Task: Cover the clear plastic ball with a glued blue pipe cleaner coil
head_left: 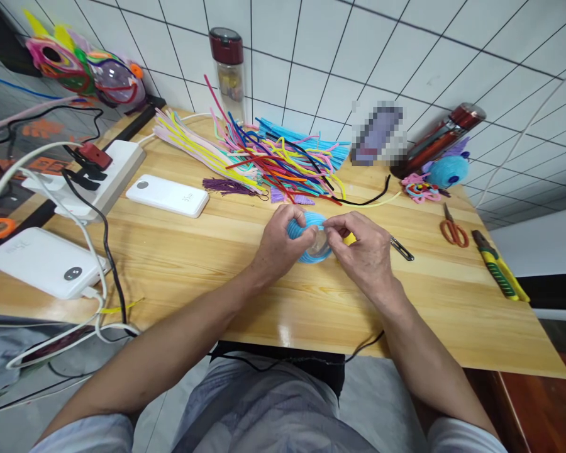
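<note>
A round clear piece ringed with blue pipe cleaner (315, 253) is between my hands, above the wooden table. My left hand (287, 236) grips its left side, fingers behind and thumb across the front rim. At the right of the rim, my right hand (358, 248) has thumb and index finger pinched together at the blue strand; the exact tip of the strand is hard to make out. Something yellow (349, 239) shows behind my right fingers, mostly hidden. Close to that hand lies a pair of small black thread snips (402, 248).
Behind my hands lies a heap of coloured pipe cleaners (287, 160). Scissors (453, 229) and green-yellow pliers (500, 267) lie at right, near a blue fuzzy figure (448, 170) and a red flask (438, 138). Power banks (167, 195), a power strip (104, 179) and cables occupy the left.
</note>
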`<state>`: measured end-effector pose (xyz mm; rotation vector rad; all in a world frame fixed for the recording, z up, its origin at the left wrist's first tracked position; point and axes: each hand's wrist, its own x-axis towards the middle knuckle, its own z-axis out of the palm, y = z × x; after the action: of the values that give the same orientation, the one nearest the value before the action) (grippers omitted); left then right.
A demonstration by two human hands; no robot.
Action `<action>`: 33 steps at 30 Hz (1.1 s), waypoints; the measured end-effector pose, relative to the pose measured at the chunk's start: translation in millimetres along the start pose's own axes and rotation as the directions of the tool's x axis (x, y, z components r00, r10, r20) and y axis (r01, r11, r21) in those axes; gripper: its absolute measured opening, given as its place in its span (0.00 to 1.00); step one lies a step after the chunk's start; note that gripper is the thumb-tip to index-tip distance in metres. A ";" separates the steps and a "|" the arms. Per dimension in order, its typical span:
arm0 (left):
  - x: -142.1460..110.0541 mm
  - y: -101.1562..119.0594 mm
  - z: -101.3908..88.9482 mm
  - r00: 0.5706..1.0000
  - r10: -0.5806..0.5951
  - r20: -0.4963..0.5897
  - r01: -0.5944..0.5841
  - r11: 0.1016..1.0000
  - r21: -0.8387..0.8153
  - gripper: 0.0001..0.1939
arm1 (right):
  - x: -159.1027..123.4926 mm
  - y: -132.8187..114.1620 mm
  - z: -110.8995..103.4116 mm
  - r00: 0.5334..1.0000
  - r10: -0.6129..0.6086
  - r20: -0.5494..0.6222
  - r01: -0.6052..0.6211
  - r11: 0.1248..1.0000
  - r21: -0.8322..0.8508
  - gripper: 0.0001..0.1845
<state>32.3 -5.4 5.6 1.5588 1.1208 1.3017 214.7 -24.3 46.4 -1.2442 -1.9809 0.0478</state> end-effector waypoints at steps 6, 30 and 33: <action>1.3 -0.2 0.4 1.000 0.008 -0.017 -0.008 1.000 0.006 0.10 | -0.5 -2.6 0.7 0.999 0.035 0.007 -0.035 0.999 -0.022 0.09; -6.3 2.8 4.5 0.986 -0.152 0.075 0.153 0.988 -0.015 0.10 | -4.5 -4.4 -3.6 0.998 0.025 0.050 -0.025 1.000 0.006 0.10; -7.4 3.7 4.4 0.982 -0.171 0.084 0.174 0.984 -0.029 0.09 | -5.2 -5.0 -3.3 0.999 0.000 0.038 0.000 1.000 0.000 0.10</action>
<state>36.6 -13.8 6.4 1.4410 1.1480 1.1280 214.2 -32.1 47.7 -1.2525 -2.0134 0.0720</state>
